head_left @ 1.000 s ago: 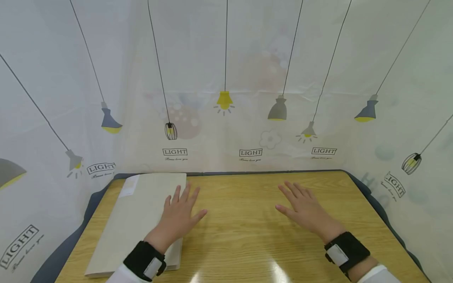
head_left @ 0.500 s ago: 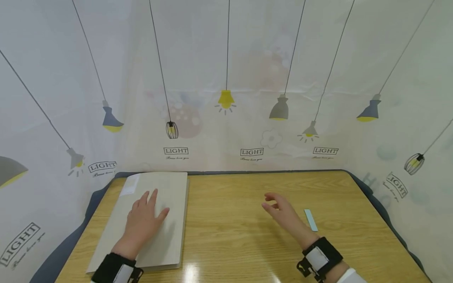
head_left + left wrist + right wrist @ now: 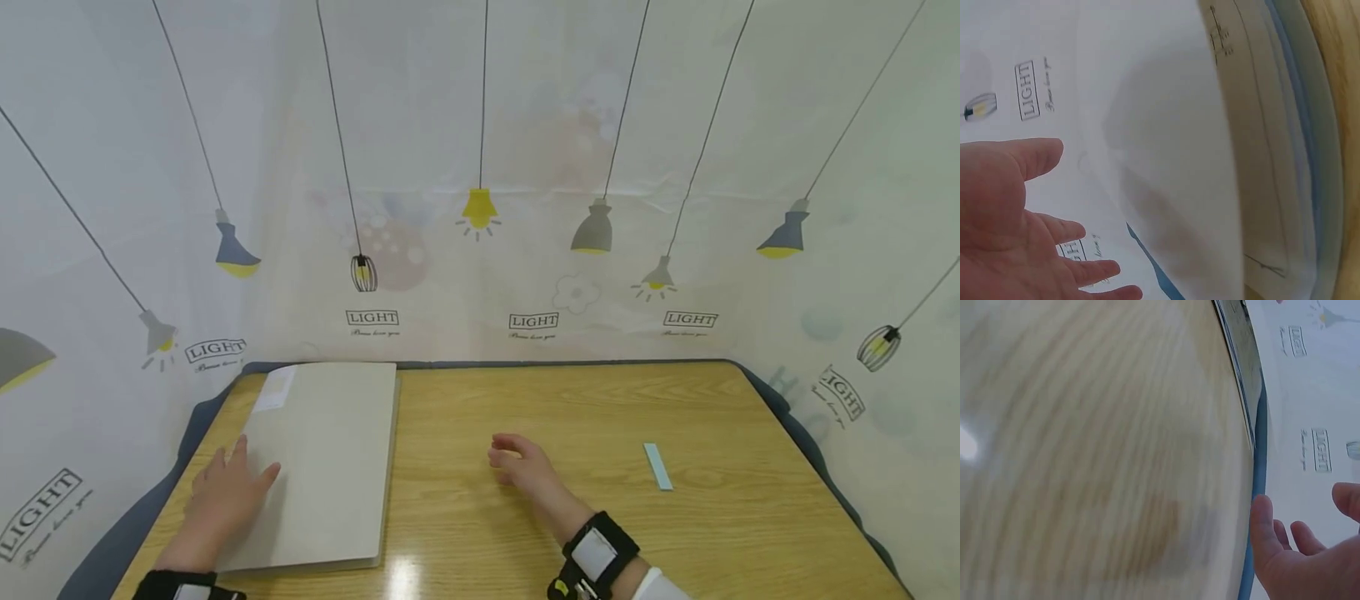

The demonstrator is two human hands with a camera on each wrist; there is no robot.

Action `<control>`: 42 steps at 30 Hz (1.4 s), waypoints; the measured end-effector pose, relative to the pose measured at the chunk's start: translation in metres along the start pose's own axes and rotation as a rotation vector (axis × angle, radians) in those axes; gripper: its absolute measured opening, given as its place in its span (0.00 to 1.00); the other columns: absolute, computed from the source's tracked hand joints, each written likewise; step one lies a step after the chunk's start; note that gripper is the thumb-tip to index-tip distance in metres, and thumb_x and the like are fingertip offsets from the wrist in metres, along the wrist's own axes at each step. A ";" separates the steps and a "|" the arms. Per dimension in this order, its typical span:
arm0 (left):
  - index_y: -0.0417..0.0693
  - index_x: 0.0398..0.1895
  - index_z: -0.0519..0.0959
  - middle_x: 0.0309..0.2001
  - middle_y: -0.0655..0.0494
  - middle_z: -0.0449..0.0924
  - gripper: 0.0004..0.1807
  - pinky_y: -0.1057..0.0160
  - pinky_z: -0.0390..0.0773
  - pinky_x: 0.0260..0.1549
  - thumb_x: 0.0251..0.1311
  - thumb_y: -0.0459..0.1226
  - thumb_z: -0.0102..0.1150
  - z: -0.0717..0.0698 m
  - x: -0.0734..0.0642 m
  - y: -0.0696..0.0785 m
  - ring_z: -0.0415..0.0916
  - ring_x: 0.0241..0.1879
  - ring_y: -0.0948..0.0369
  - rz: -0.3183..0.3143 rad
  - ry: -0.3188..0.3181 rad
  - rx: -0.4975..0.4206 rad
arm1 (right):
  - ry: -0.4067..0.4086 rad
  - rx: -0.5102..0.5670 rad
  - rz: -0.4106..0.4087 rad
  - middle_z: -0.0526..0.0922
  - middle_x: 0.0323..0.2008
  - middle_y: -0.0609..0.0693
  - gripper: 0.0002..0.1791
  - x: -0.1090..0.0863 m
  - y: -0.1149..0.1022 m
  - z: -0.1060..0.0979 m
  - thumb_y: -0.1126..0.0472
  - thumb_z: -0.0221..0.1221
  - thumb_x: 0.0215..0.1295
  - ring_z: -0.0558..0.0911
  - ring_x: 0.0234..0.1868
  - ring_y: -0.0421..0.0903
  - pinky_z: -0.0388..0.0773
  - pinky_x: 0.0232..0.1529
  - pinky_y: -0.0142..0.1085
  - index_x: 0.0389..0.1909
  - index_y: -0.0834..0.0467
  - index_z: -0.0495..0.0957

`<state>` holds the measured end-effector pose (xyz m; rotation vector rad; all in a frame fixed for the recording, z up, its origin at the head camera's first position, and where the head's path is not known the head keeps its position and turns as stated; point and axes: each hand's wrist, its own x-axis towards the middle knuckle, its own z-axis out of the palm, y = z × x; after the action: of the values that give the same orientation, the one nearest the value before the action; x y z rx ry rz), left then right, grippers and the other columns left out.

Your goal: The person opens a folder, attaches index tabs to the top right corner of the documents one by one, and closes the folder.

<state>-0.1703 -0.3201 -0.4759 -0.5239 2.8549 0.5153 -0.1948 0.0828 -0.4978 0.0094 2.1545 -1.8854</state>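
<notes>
A large off-white book [image 3: 322, 467], closed and with a pale label [image 3: 275, 389] at its upper left, lies on the left of the wooden table [image 3: 465, 500]. My left hand [image 3: 225, 496] is over the book's left edge, its fingers spread and holding nothing. In the left wrist view, that hand [image 3: 1016, 212] appears with straight fingers, and the book's layered edge [image 3: 1304, 150] curves down the right side. My right hand [image 3: 528, 467] hovers above the middle of the table, fingers loosely bent, nothing in them. The right wrist view shows the hand [image 3: 1300, 562] at lower right.
A light blue strip [image 3: 658, 467] lies on the table, right of my right hand. Behind and at both sides hangs a pale curtain [image 3: 450, 108] printed with lamps. Dark blue cloth [image 3: 787, 417] borders the table's edge.
Both hands have moved left: the left one across the book to its left edge, the right one toward the table's middle. Its fingers, earlier spread, are now bent. The blue strip, unseen at first, shows.
</notes>
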 end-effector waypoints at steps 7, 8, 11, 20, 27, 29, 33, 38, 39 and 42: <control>0.22 0.68 0.35 0.62 0.14 0.39 0.53 0.28 0.49 0.58 0.64 0.57 0.47 -0.001 0.007 -0.018 0.43 0.60 0.23 0.005 -0.051 -0.049 | -0.008 0.031 -0.001 0.72 0.58 0.64 0.25 0.004 0.008 0.031 0.59 0.55 0.67 0.78 0.47 0.46 0.79 0.44 0.42 0.60 0.68 0.67; 0.23 0.68 0.34 0.61 0.14 0.40 0.54 0.28 0.48 0.58 0.64 0.58 0.47 -0.001 0.007 -0.019 0.43 0.60 0.23 0.007 -0.064 -0.067 | -0.006 0.035 0.004 0.72 0.58 0.64 0.24 0.004 0.009 0.034 0.59 0.55 0.67 0.77 0.47 0.46 0.79 0.44 0.41 0.60 0.68 0.68; 0.22 0.68 0.32 0.61 0.13 0.40 0.57 0.28 0.48 0.58 0.62 0.59 0.49 0.002 0.009 -0.024 0.43 0.60 0.22 -0.004 -0.106 -0.079 | 0.008 0.041 0.005 0.73 0.57 0.62 0.24 0.003 0.010 0.040 0.60 0.56 0.66 0.77 0.46 0.45 0.79 0.43 0.40 0.59 0.68 0.69; 0.20 0.67 0.36 0.58 0.12 0.44 0.60 0.29 0.57 0.55 0.58 0.62 0.53 0.012 0.014 -0.034 0.48 0.56 0.21 -0.040 -0.127 -0.038 | 0.035 0.038 0.019 0.73 0.57 0.62 0.23 0.002 0.010 0.045 0.61 0.57 0.65 0.77 0.45 0.44 0.78 0.42 0.41 0.58 0.68 0.70; 0.20 0.67 0.39 0.57 0.13 0.45 0.59 0.31 0.61 0.53 0.58 0.62 0.53 0.018 0.015 -0.028 0.50 0.55 0.21 -0.057 -0.123 -0.019 | 0.045 0.016 0.045 0.73 0.58 0.62 0.24 0.002 0.011 0.040 0.60 0.57 0.65 0.77 0.45 0.45 0.77 0.41 0.39 0.59 0.66 0.70; 0.20 0.67 0.39 0.58 0.13 0.45 0.58 0.31 0.62 0.53 0.59 0.61 0.53 0.018 0.014 -0.028 0.50 0.55 0.21 -0.057 -0.114 -0.017 | 0.045 0.015 0.035 0.73 0.58 0.62 0.24 0.001 0.011 0.040 0.60 0.57 0.65 0.77 0.45 0.46 0.78 0.42 0.40 0.59 0.67 0.70; 0.21 0.67 0.40 0.58 0.13 0.46 0.58 0.32 0.63 0.52 0.58 0.62 0.52 0.021 0.010 -0.027 0.52 0.55 0.22 -0.048 -0.101 -0.023 | 0.042 0.019 0.024 0.72 0.58 0.63 0.24 0.001 0.012 0.037 0.60 0.57 0.65 0.77 0.47 0.47 0.78 0.43 0.40 0.59 0.68 0.69; 0.22 0.67 0.39 0.58 0.14 0.45 0.60 0.32 0.63 0.51 0.57 0.65 0.51 0.028 0.008 -0.024 0.52 0.54 0.21 -0.033 -0.113 -0.047 | 0.055 -0.005 0.032 0.72 0.59 0.63 0.25 0.002 0.015 0.029 0.60 0.57 0.65 0.77 0.49 0.48 0.78 0.43 0.39 0.60 0.67 0.69; 0.22 0.68 0.39 0.58 0.14 0.44 0.60 0.31 0.63 0.51 0.57 0.65 0.51 0.029 0.007 -0.023 0.52 0.54 0.21 -0.028 -0.112 -0.051 | 0.060 -0.011 0.036 0.72 0.59 0.63 0.25 0.002 0.016 0.028 0.60 0.57 0.65 0.77 0.49 0.49 0.78 0.43 0.39 0.60 0.67 0.69; 0.23 0.68 0.40 0.58 0.14 0.44 0.60 0.31 0.63 0.50 0.57 0.65 0.50 0.033 0.004 -0.018 0.52 0.53 0.21 -0.013 -0.101 -0.051 | 0.070 -0.029 0.050 0.72 0.59 0.62 0.24 0.002 0.018 0.022 0.59 0.57 0.65 0.77 0.50 0.49 0.78 0.44 0.39 0.60 0.65 0.69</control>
<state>-0.1631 -0.3246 -0.5124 -0.5095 2.7474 0.5963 -0.1893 0.0632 -0.5178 0.1247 2.2061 -1.8520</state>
